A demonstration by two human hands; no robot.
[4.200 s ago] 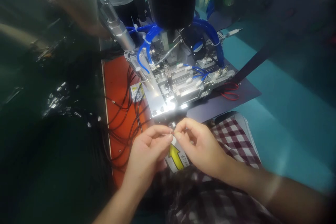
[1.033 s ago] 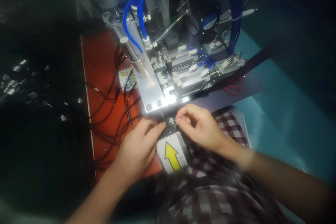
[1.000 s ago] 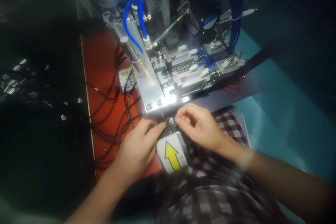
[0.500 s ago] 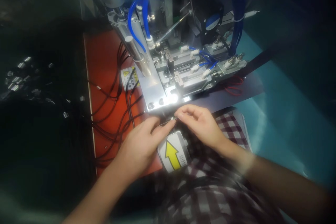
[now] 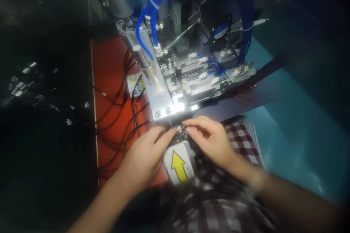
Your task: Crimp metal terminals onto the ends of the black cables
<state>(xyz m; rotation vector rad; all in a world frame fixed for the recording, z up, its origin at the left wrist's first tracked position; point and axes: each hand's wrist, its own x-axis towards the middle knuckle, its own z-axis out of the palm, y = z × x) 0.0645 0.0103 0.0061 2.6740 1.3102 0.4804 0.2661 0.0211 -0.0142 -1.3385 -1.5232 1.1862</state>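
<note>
A small shiny metal part sits between my two hands, just below the front edge of a bright metal plate on a bench machine. My left hand is at its left, thumb stretched toward it with the tip at its edge. The fingers are bent under, and what they pinch is too small to make out. On the other side is my right hand, its index finger and thumb slightly apart close to the part, with nothing visible between them. Below both hands lies a white cover with a yellow arrow.
The machine carries blue air hoses, metal slides and an upright rod. Black cables cross the orange base at left, beside a warning label. Checked cloth covers my lap.
My right thumb and index finger have parted and drawn slightly away from the small metal part, which shows more now. My left hand has barely shifted. The view has tilted slightly.
</note>
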